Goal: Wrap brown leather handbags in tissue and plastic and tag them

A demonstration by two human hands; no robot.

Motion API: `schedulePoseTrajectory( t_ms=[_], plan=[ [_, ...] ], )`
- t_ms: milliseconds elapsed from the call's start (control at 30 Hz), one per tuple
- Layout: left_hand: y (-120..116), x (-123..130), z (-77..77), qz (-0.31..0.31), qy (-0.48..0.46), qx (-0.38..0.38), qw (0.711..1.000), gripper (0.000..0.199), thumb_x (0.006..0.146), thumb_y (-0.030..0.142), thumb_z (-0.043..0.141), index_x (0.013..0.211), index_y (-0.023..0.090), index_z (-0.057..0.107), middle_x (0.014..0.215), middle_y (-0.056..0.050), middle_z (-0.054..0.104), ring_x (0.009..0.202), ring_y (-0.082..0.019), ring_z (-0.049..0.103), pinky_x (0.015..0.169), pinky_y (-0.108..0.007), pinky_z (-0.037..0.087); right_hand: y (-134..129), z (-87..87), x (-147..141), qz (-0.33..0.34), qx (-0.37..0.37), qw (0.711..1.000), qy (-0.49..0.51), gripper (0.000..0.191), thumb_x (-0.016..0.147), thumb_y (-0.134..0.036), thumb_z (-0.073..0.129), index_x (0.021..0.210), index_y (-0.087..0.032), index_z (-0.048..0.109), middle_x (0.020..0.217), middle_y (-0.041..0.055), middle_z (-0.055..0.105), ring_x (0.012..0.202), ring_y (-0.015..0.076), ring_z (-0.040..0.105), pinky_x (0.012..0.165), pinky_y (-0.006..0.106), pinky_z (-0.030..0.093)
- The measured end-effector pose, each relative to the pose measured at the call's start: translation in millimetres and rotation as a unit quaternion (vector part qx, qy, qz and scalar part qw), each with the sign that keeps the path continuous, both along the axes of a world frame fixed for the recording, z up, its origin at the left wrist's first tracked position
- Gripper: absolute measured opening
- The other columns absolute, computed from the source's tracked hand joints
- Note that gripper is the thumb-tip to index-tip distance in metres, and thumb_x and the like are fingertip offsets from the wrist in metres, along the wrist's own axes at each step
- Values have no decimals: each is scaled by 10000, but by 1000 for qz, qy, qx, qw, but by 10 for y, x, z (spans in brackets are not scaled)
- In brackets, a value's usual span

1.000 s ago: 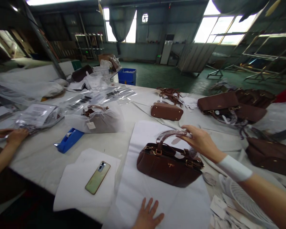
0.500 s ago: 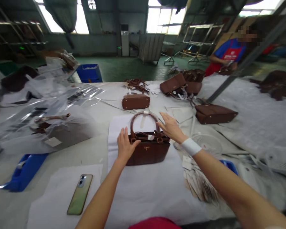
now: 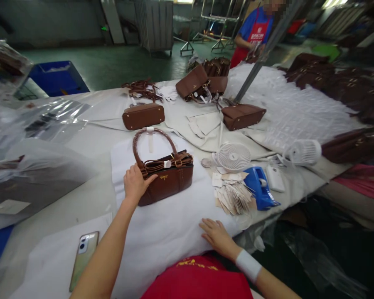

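A brown handbag (image 3: 170, 186) stands upright on a white sheet (image 3: 165, 232), its wrapped handle raised in an arch. Thin straps lie across its top, and a small gold dragonfly emblem marks the front. My left hand (image 3: 134, 183) grips the bag's left end, thumb over the front edge and fingers along the side. Close to the table's front edge, my right hand (image 3: 218, 237) rests low on the white sheet, fingers spread and holding nothing. Beyond that hand lies a fanned pile of paper tags (image 3: 235, 195).
A blue tape dispenser (image 3: 260, 189) and white fans (image 3: 233, 156) sit to the right. Other brown bags (image 3: 143, 116) stand farther back beside a slanted metal post (image 3: 252, 74). A phone (image 3: 84, 257) lies left. A co-worker in a red apron (image 3: 258, 35) is across the table.
My right hand has left the bag's handle and come down toward the table's front edge. My left hand stays at the bag, which now sits slightly turned. The view has swung right.
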State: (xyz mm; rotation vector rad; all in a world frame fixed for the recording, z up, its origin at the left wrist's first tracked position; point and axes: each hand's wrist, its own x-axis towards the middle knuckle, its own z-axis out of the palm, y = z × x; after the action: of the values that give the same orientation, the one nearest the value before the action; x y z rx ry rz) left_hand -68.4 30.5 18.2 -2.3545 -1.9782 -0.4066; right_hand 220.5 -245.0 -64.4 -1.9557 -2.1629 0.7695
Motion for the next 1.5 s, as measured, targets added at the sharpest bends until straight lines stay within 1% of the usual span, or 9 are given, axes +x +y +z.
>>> schedulePoseTrajectory(
  t_ms=[100, 200, 300, 600, 900, 1100, 1267, 1400, 1500],
  plan=[
    [35, -31, -21, -14, -9, -9, 1000, 795, 748, 792, 469, 1141, 100, 463, 988, -134, 586, 911, -316, 567, 774, -399, 446, -211, -153, -52, 1, -38, 999, -17, 429, 905, -323, 423, 1310, -300, 562, 1410, 104, 524, 1299, 307, 484, 1040, 605, 359],
    [36, -55, -38, -18, -11, -14, 1000, 760, 734, 787, 491, 1103, 123, 465, 941, -110, 589, 888, -310, 576, 761, -394, 452, -56, -201, 111, -21, -22, 1000, -1, 419, 941, -352, 368, 1299, -287, 575, 1288, 85, 635, 1190, 265, 589, 1011, 506, 441],
    [8, -59, -49, -7, -5, -9, 1000, 739, 731, 793, 483, 1064, 134, 469, 925, -108, 581, 886, -309, 570, 759, -396, 454, 457, -215, 438, -43, 11, 999, -16, 456, 956, -378, 357, 1339, -202, 534, 1295, 123, 625, 1207, 251, 575, 1034, 430, 441],
    [-3, -8, -85, 14, 17, -6, 1000, 661, 742, 794, 454, 948, 167, 480, 845, -83, 542, 836, -288, 550, 736, -388, 455, 2332, -394, 1272, -116, 53, 981, -148, 513, 929, -286, 393, 1417, -128, 375, 1520, 198, 337, 1428, 343, 223, 1115, 611, 189],
    [118, -1, -171, 12, 15, -10, 1000, 686, 713, 816, 475, 959, 176, 483, 829, -79, 536, 825, -291, 558, 723, -395, 463, 2878, -730, 1399, -113, -6, 978, -172, 467, 900, -248, 439, 1335, -79, 466, 1451, 270, 396, 1371, 391, 299, 1032, 705, 229],
    [106, -2, -115, 21, 25, -11, 999, 715, 710, 828, 469, 966, 161, 493, 854, -88, 548, 845, -293, 554, 744, -399, 462, 2641, -316, 1208, -70, 65, 990, -106, 317, 959, -289, 383, 1116, -171, 631, 1283, 183, 589, 1259, 336, 456, 1094, 620, 188],
    [105, -7, -67, 24, -1, -13, 1000, 734, 718, 801, 503, 1015, 130, 517, 930, -125, 573, 896, -304, 561, 786, -410, 462, 1701, 43, 503, 15, 64, 998, 14, 357, 978, -396, 377, 971, -225, 690, 930, 73, 743, 853, 230, 669, 1105, 594, 218],
    [-10, -17, 13, 7, -54, 13, 998, 838, 721, 745, 575, 1218, 78, 473, 1166, -212, 567, 1115, -369, 517, 953, -490, 414, 885, 183, 83, 168, -83, 978, 92, 491, 896, -546, 503, 1277, -245, 577, 1250, 130, 648, 1189, 331, 560, 1086, 672, 184],
    [-366, -41, 25, -7, -126, 92, 988, 813, 805, 614, 593, 1390, 111, 336, 1414, -229, 414, 1332, -370, 353, 1108, -566, 255, 468, 146, -10, 227, -164, 957, 76, 565, 860, -488, 566, 1370, -255, 494, 1341, 150, 579, 1277, 371, 474, 1063, 685, 222]
  ],
)
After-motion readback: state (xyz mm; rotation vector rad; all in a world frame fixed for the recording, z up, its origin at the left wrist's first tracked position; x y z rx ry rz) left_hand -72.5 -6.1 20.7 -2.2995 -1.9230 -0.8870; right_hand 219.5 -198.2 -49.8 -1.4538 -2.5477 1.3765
